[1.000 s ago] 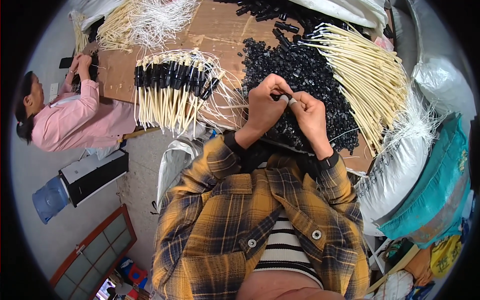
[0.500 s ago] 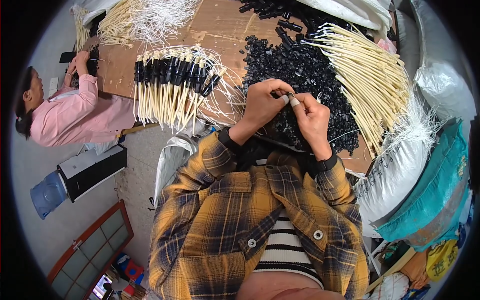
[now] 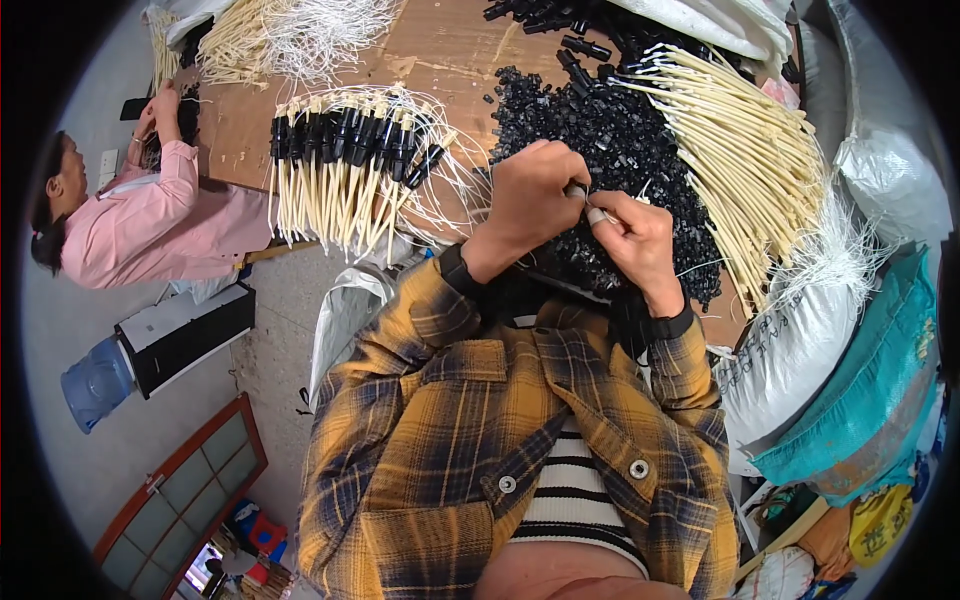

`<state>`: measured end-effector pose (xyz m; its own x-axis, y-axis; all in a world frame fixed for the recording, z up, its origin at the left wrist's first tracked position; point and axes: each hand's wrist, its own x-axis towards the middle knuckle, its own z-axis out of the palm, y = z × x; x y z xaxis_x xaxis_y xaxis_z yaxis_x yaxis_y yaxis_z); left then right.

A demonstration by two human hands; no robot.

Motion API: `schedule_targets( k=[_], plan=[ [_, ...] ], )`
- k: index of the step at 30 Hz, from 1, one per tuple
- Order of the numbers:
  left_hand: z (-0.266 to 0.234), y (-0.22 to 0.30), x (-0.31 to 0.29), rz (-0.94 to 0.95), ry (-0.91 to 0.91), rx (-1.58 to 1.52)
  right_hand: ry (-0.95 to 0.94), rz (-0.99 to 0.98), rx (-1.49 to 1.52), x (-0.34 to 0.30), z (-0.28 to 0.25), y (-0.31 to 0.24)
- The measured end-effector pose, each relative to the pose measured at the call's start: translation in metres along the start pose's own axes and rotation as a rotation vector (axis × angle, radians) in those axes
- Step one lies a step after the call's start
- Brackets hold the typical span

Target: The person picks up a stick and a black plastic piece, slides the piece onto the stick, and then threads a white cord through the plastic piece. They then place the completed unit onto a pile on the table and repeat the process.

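Over the pile of small black plastic parts (image 3: 610,130), my two hands meet fingertip to fingertip. My left hand (image 3: 530,205) is closed in a fist, and a bit of a dark piece (image 3: 577,188) shows at its thumb side. My right hand (image 3: 640,240) pinches right beside it, with a white wrap on one fingertip; what lies in that pinch is hidden. A thin white wire (image 3: 700,268) trails out past my right wrist. Left of my hands, a row of cream cables with black connectors (image 3: 360,140) lies across the table edge.
Loose cream cables (image 3: 750,160) fan out along the pile's right. Larger black connector housings (image 3: 580,50) lie at the back of the wooden table (image 3: 450,50). White and teal sacks (image 3: 850,390) stand at the right. A co-worker in pink (image 3: 140,215) works at the far left.
My left hand has turned over and closed from a fingertip pinch into a fist. My right hand has shifted slightly right and down, still close to the left.
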<state>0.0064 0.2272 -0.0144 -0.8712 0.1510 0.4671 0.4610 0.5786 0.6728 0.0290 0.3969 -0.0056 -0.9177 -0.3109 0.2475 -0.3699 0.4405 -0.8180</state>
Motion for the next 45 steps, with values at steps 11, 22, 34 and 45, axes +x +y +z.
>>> schedule_targets(
  k=[11,22,34,45],
  plan=[
    [-0.006,-0.002,0.008,-0.183,-0.073,0.009,0.131,0.24,-0.347,0.001,-0.006,-0.011],
    [-0.029,-0.016,-0.003,0.034,-0.377,0.028,-0.166,-0.049,-0.441,-0.009,-0.014,-0.016],
    [-0.048,0.009,-0.022,0.228,-0.279,0.285,-0.233,0.384,0.127,0.008,0.001,-0.027],
    [-0.159,-0.098,-0.026,-0.216,0.365,0.96,-0.186,-0.113,-0.265,0.011,0.0,-0.033]
  ],
)
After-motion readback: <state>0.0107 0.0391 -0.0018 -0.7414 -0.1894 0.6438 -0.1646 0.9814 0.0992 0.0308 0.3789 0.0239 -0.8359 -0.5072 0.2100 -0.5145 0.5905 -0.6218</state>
